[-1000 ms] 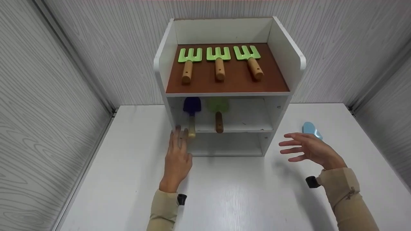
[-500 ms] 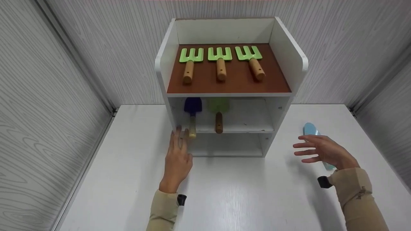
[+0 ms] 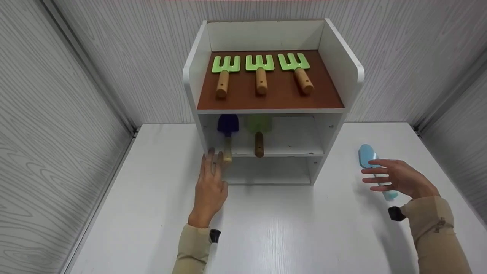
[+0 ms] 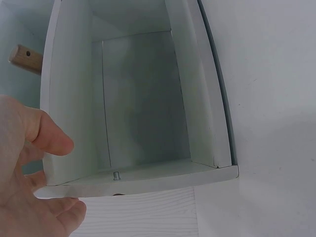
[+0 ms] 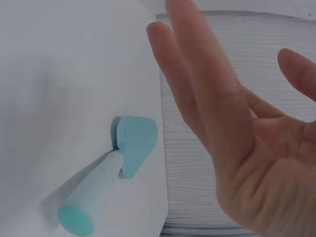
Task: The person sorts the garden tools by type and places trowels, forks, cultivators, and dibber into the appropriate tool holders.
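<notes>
My left hand [image 3: 209,194] reaches up to the left side wall of the white shelf unit [image 3: 348,57], fingers extended and straddling its front edge. Close to those fingertips is the pale handle of a dark blue toy shovel [image 3: 228,123] on the middle shelf. In the left wrist view the thumb [image 4: 54,136] lies near the middle board. My right hand [image 3: 405,179] hovers with spread fingers and holds nothing. Under it, partly covered in the head view, a light blue toy shovel [image 5: 138,140] with a pale, teal-ended handle lies on the white table.
Three green toy garden forks [image 3: 260,64] with wooden handles lie on the brown top board [image 3: 243,101]. Beside the dark blue shovel is a green shovel [image 3: 259,142] with a brown handle, its end jutting past the shelf edge. Grey wood-grain panels [image 3: 57,152] enclose the table.
My right hand has moved to the right, over the light blue shovel, more of which now shows. My left hand has stayed at the shelf's side wall.
</notes>
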Action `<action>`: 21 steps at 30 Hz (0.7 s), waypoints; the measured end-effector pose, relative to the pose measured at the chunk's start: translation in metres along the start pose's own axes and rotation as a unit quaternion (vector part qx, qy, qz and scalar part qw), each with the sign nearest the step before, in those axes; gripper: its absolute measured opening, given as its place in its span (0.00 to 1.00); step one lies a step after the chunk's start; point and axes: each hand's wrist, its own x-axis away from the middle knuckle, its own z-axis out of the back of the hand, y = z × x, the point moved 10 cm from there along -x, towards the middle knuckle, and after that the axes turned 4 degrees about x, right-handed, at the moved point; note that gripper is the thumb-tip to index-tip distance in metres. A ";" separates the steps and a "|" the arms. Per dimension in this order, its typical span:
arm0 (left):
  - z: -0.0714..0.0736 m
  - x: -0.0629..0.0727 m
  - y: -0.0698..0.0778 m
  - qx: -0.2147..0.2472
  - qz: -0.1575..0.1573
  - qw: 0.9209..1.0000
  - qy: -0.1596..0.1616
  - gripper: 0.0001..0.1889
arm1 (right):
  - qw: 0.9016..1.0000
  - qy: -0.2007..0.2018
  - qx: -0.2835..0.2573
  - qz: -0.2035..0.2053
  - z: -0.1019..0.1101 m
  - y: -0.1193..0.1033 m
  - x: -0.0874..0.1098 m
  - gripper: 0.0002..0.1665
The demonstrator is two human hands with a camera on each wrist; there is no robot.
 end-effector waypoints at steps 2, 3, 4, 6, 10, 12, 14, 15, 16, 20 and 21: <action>0.001 -0.001 0.000 0.000 -0.001 1.000 0.003 0.37 | 1.000 -0.002 -0.010 0.004 0.005 0.001 0.001 0.38; 0.001 -0.001 0.001 0.000 -0.002 1.000 0.004 0.37 | 1.000 -0.002 -0.015 0.004 0.007 0.002 0.002 0.34; 0.001 -0.001 0.001 -0.001 -0.003 1.000 0.005 0.37 | 1.000 -0.003 -0.021 0.004 0.009 0.003 0.002 0.30; 0.000 -0.002 0.000 -0.001 -0.005 1.000 0.006 0.38 | 1.000 0.003 -0.029 -0.002 0.013 0.006 0.004 0.22; 0.000 -0.003 0.000 -0.002 -0.008 1.000 0.008 0.38 | 1.000 0.018 -0.021 -0.015 0.021 0.011 0.006 0.19; 0.001 -0.003 0.000 -0.002 -0.007 1.000 0.007 0.38 | 0.999 0.024 -0.016 -0.021 0.025 0.013 0.007 0.19; 0.001 -0.003 0.000 -0.003 -0.007 1.000 0.008 0.38 | 0.999 0.026 -0.017 -0.027 0.028 0.015 0.007 0.17; 0.001 -0.003 0.000 -0.003 -0.007 1.000 0.008 0.38 | 0.999 0.027 -0.018 -0.029 0.030 0.016 0.007 0.17; 0.001 -0.002 0.000 -0.002 -0.007 1.000 0.009 0.38 | 0.999 0.029 -0.017 -0.031 0.032 0.017 0.008 0.17; 0.001 -0.001 0.000 -0.004 -0.009 1.000 0.012 0.38 | 0.998 0.040 0.013 -0.036 0.039 0.019 0.011 0.36; 0.000 0.000 0.000 -0.004 -0.008 1.000 0.011 0.38 | 0.998 0.044 0.023 -0.037 0.042 0.019 0.012 0.40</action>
